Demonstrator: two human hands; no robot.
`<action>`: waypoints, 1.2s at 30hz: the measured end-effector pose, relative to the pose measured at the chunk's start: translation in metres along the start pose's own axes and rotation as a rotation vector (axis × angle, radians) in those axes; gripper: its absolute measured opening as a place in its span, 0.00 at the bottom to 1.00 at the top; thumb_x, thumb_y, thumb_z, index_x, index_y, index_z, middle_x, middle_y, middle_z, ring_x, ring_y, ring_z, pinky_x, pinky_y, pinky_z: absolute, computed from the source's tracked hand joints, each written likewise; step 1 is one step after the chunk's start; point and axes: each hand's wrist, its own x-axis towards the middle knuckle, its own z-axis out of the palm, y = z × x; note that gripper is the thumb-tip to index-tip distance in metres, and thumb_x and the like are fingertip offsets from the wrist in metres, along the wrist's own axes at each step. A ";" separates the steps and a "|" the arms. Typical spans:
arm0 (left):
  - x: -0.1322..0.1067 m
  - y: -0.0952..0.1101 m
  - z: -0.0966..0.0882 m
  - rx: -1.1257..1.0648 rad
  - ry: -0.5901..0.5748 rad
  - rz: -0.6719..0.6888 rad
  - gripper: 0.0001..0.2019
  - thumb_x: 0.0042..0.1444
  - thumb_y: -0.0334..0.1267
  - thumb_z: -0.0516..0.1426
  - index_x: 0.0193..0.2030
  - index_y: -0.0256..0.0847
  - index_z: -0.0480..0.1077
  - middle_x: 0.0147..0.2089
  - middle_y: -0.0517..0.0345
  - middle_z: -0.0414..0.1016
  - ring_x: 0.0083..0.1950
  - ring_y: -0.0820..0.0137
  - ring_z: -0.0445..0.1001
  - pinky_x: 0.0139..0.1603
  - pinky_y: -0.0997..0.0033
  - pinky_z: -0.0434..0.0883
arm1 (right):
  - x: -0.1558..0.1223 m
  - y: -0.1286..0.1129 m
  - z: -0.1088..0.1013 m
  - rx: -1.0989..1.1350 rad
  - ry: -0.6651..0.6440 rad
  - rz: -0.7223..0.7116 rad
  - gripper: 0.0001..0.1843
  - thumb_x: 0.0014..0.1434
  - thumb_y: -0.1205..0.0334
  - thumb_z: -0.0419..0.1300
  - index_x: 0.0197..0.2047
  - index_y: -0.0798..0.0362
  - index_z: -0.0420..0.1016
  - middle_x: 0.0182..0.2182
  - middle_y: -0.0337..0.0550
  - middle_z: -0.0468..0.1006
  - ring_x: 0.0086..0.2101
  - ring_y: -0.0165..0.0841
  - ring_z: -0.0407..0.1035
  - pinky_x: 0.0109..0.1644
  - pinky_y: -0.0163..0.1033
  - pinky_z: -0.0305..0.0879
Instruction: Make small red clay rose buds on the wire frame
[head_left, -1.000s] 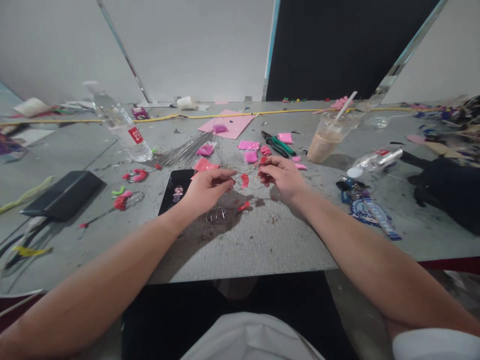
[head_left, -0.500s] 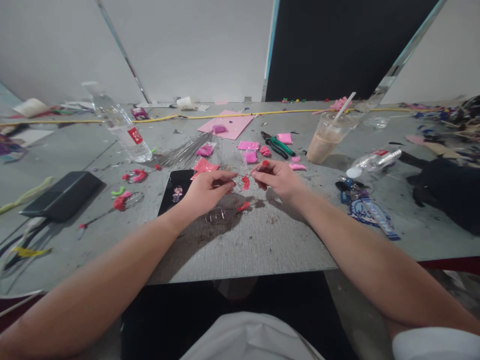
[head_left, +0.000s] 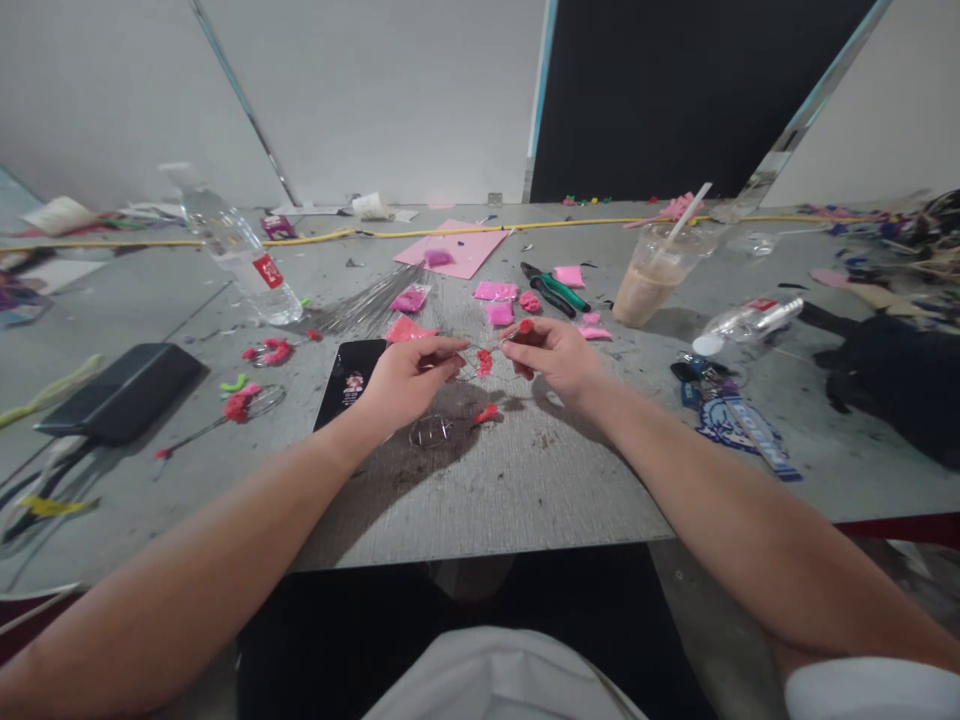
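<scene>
Between my two hands, just above the table, is a small wire piece with red clay [head_left: 484, 362] on it. My left hand [head_left: 416, 378] pinches its thin wire from the left, thumb and fingers close together. On the other side my right hand [head_left: 556, 362] grips the wire piece, and a red clay lump [head_left: 526, 327] shows at its fingertips. Below them lies a bent wire frame [head_left: 431, 431] with a red clay tip [head_left: 486, 413]. A phone [head_left: 349, 380] lies partly behind my left wrist.
Pink clay packets [head_left: 495, 291], green-handled pliers [head_left: 559, 292] and a bundle of thin wires [head_left: 367, 305] lie beyond my hands. A water bottle [head_left: 240, 250] stands left, an iced drink cup [head_left: 652, 280] right. Wire-and-clay pieces [head_left: 241, 403] and a black power bank [head_left: 124, 390] are at left.
The red clay on the wire has shifted slightly left and up between my hands. Both hands have moved a little to the left, keeping their pinch.
</scene>
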 end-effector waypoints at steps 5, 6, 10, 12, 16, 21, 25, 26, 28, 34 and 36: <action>0.003 -0.002 -0.004 -0.008 0.100 -0.025 0.16 0.61 0.40 0.61 0.53 0.42 0.82 0.41 0.53 0.82 0.39 0.67 0.77 0.45 0.63 0.75 | 0.002 -0.003 -0.008 0.004 0.052 -0.021 0.06 0.56 0.64 0.66 0.38 0.51 0.79 0.28 0.39 0.78 0.25 0.29 0.68 0.28 0.38 0.64; 0.004 -0.004 -0.004 -0.011 0.118 -0.030 0.16 0.61 0.39 0.61 0.53 0.42 0.82 0.40 0.53 0.81 0.39 0.67 0.77 0.44 0.64 0.74 | 0.003 -0.004 -0.009 -0.001 0.053 -0.022 0.03 0.57 0.64 0.64 0.37 0.51 0.79 0.28 0.40 0.78 0.26 0.29 0.68 0.28 0.38 0.64; 0.007 -0.008 -0.005 -0.028 0.153 -0.039 0.14 0.60 0.38 0.61 0.51 0.42 0.82 0.37 0.55 0.79 0.36 0.69 0.74 0.41 0.65 0.74 | 0.003 -0.004 -0.012 -0.041 0.030 -0.012 0.03 0.58 0.65 0.64 0.35 0.52 0.80 0.27 0.42 0.78 0.26 0.30 0.68 0.28 0.38 0.64; 0.009 -0.009 -0.006 -0.035 0.154 -0.035 0.14 0.61 0.39 0.61 0.51 0.43 0.83 0.36 0.56 0.78 0.36 0.69 0.74 0.41 0.65 0.75 | 0.004 -0.003 -0.013 -0.062 0.017 -0.007 0.02 0.59 0.64 0.65 0.35 0.52 0.80 0.26 0.41 0.78 0.26 0.30 0.68 0.28 0.38 0.65; 0.010 -0.011 -0.006 -0.047 0.155 -0.024 0.13 0.62 0.40 0.61 0.51 0.43 0.82 0.38 0.55 0.79 0.38 0.68 0.75 0.45 0.63 0.78 | 0.007 -0.001 -0.015 -0.101 -0.004 0.018 0.06 0.60 0.61 0.68 0.33 0.52 0.79 0.26 0.41 0.79 0.25 0.29 0.68 0.27 0.37 0.65; 0.009 -0.012 -0.006 -0.045 0.164 -0.003 0.13 0.63 0.40 0.61 0.51 0.44 0.82 0.44 0.53 0.82 0.42 0.67 0.78 0.47 0.62 0.81 | 0.009 -0.003 -0.018 -0.122 -0.031 0.067 0.09 0.62 0.61 0.68 0.30 0.53 0.79 0.23 0.41 0.77 0.23 0.28 0.66 0.26 0.36 0.63; 0.008 -0.008 -0.006 0.001 0.186 0.020 0.12 0.65 0.39 0.59 0.51 0.43 0.82 0.46 0.52 0.83 0.45 0.65 0.79 0.47 0.63 0.80 | 0.009 -0.005 -0.017 -0.094 -0.056 0.140 0.11 0.62 0.60 0.69 0.29 0.54 0.78 0.24 0.41 0.77 0.23 0.27 0.67 0.25 0.36 0.62; 0.007 -0.007 -0.007 0.023 0.195 0.028 0.12 0.64 0.38 0.59 0.51 0.43 0.82 0.46 0.52 0.83 0.45 0.65 0.79 0.47 0.63 0.80 | 0.008 -0.006 -0.017 -0.084 -0.061 0.161 0.11 0.62 0.60 0.69 0.29 0.53 0.78 0.24 0.41 0.77 0.23 0.27 0.67 0.25 0.35 0.62; 0.007 -0.005 -0.008 0.067 0.210 0.044 0.12 0.64 0.37 0.60 0.50 0.43 0.83 0.45 0.52 0.83 0.45 0.65 0.79 0.50 0.62 0.78 | 0.008 -0.007 -0.017 -0.065 -0.074 0.200 0.12 0.62 0.59 0.68 0.28 0.53 0.77 0.23 0.41 0.76 0.22 0.28 0.67 0.24 0.36 0.62; 0.008 -0.006 -0.007 0.063 0.214 0.052 0.12 0.63 0.37 0.60 0.50 0.42 0.83 0.45 0.53 0.83 0.42 0.67 0.78 0.45 0.65 0.79 | 0.007 -0.008 -0.016 -0.028 -0.076 0.235 0.11 0.62 0.60 0.67 0.29 0.53 0.77 0.23 0.40 0.75 0.22 0.28 0.67 0.23 0.35 0.61; 0.009 -0.009 -0.007 0.038 0.209 0.042 0.12 0.63 0.38 0.60 0.50 0.42 0.82 0.44 0.53 0.83 0.40 0.68 0.78 0.43 0.66 0.79 | 0.007 -0.008 -0.015 -0.030 -0.067 0.222 0.10 0.63 0.61 0.66 0.29 0.53 0.77 0.23 0.40 0.75 0.22 0.28 0.67 0.24 0.35 0.61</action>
